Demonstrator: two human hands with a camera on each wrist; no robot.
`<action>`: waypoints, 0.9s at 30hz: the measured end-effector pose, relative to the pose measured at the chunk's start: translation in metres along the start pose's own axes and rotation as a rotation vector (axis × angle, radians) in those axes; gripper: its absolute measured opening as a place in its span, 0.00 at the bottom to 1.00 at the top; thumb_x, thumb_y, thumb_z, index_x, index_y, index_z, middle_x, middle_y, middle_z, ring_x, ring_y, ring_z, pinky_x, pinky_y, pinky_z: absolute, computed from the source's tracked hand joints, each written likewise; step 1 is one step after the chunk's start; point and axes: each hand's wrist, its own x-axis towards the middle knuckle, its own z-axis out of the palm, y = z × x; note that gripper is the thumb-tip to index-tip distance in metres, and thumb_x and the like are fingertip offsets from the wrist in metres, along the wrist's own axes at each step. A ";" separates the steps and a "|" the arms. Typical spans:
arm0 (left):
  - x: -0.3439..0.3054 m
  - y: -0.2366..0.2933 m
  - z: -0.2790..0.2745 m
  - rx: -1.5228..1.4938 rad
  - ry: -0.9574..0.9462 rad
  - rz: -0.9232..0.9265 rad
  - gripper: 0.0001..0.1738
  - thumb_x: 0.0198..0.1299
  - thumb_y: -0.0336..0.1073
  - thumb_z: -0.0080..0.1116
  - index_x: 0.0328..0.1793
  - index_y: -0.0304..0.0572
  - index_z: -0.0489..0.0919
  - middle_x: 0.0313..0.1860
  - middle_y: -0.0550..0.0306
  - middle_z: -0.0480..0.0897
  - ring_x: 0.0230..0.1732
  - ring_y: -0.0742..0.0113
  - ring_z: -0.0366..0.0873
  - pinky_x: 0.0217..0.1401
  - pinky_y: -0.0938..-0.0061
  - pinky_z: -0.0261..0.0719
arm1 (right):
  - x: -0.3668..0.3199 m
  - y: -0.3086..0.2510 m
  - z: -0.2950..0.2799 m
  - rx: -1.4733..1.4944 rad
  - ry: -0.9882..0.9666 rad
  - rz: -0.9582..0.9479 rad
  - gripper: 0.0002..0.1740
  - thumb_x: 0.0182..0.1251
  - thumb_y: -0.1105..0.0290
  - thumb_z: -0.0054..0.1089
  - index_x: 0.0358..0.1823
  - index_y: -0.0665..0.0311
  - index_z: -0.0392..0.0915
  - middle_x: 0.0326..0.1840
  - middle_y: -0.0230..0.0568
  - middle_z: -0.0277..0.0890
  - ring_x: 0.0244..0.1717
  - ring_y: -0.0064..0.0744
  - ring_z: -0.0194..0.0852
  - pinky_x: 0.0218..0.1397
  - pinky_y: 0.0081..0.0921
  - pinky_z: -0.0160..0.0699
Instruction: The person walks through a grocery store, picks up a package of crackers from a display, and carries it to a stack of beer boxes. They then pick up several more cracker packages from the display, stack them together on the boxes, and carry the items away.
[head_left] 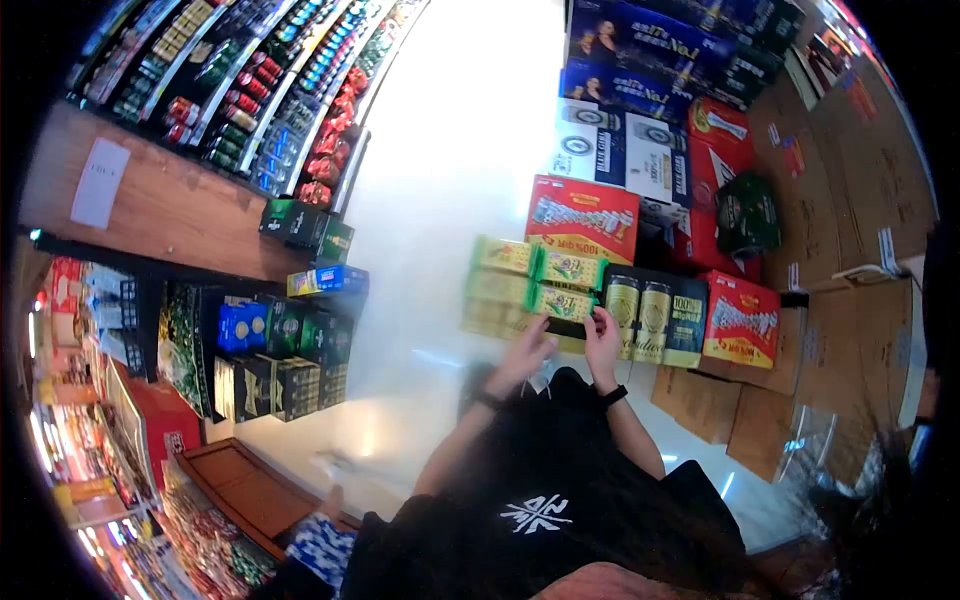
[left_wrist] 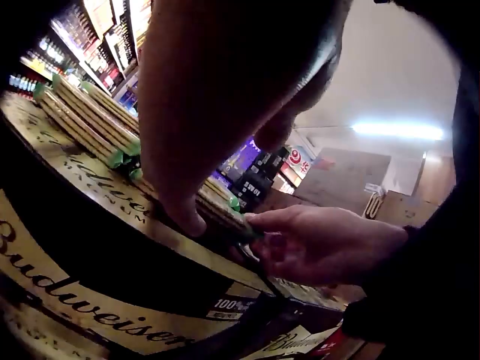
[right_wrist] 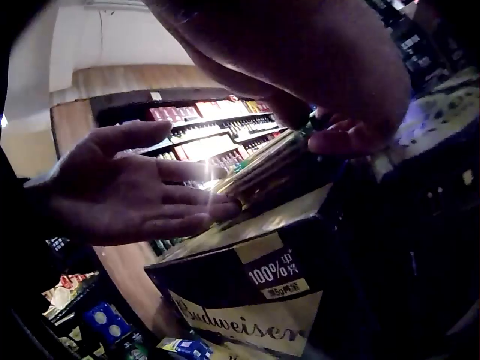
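At the near edge of a Budweiser carton (left_wrist: 97,300), both hands are at a biscuit pack (head_left: 562,303) in a yellow and green wrapper, which lies on the carton's top. The left hand (head_left: 527,355) is spread wide, its fingers straight and their tips at the near side of the pack. The right hand (head_left: 602,345) is narrow, pinching the pack's right end between thumb and fingers. Dark bands (head_left: 614,396) circle both wrists, above a black shirt (head_left: 537,514) with a white print.

Just beyond that pack, a second pack (head_left: 572,268) lies alongside it, and toward the carton's left edge sits another yellow pack (head_left: 505,255). Beside the packs on the right stands a can-printed carton (head_left: 640,305), followed by a red box (head_left: 742,320).

Past the far edge, a larger red box (head_left: 583,215) comes first, then white and blue cartons (head_left: 655,165) and dark blue boxes (head_left: 650,45). Brown cardboard boxes (head_left: 850,170) stand to the far right. Across the pale floor (head_left: 430,170), on the left, shelves (head_left: 250,90) hold rows of cans and bottles.
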 end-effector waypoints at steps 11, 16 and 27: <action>-0.006 0.012 0.013 0.095 0.061 0.051 0.36 0.70 0.40 0.56 0.79 0.39 0.54 0.74 0.45 0.64 0.74 0.55 0.62 0.71 0.64 0.66 | 0.001 -0.002 -0.007 -0.172 -0.066 -0.058 0.21 0.69 0.68 0.61 0.60 0.68 0.73 0.51 0.42 0.65 0.37 0.25 0.70 0.42 0.22 0.75; -0.027 0.000 0.010 0.234 0.105 0.111 0.33 0.69 0.40 0.56 0.76 0.39 0.59 0.71 0.46 0.68 0.71 0.57 0.66 0.69 0.64 0.69 | -0.020 -0.003 -0.004 0.000 0.043 -0.014 0.21 0.74 0.66 0.56 0.62 0.66 0.65 0.43 0.31 0.64 0.40 0.18 0.61 0.44 0.18 0.66; -0.098 -0.016 -0.010 0.136 0.261 0.123 0.26 0.71 0.38 0.52 0.71 0.35 0.66 0.63 0.45 0.76 0.66 0.59 0.73 0.68 0.65 0.71 | -0.067 -0.050 -0.010 -0.160 -0.148 -0.331 0.08 0.73 0.71 0.53 0.41 0.69 0.78 0.36 0.35 0.67 0.35 0.24 0.64 0.39 0.21 0.66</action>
